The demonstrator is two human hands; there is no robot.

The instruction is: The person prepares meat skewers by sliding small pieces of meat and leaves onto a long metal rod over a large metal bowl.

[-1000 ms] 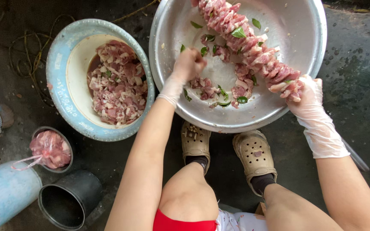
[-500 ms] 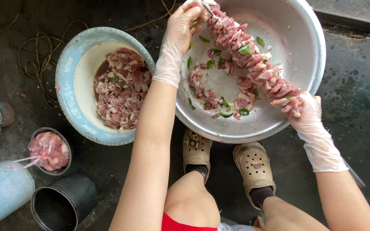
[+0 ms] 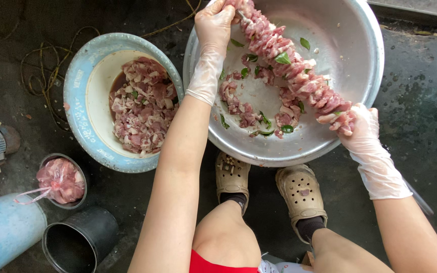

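Note:
A long skewer of raw meat pieces point(image 3: 292, 71) slants across a big metal bowl point(image 3: 365, 60). My left hand point(image 3: 213, 25), in a clear glove, grips the skewer's upper end near the bowl's far rim. My right hand point(image 3: 362, 134), also gloved, holds the lower end of the skewer at the bowl's near right rim. Loose meat pieces and green leaves point(image 3: 251, 108) lie on the bowl's bottom under the skewer.
A light blue basin point(image 3: 84, 116) with chopped raw meat point(image 3: 142, 103) stands to the left. A small bowl with a plastic bag of meat point(image 3: 59, 179), a black cylinder point(image 3: 79, 240) and a blue cylinder point(image 3: 3, 232) are at lower left. My shoes point(image 3: 266, 184) rest below the metal bowl on dark ground.
My left hand has left the loose meat at the bowl's bottom and moved up to the skewer's top end. My right hand stays on the lower end.

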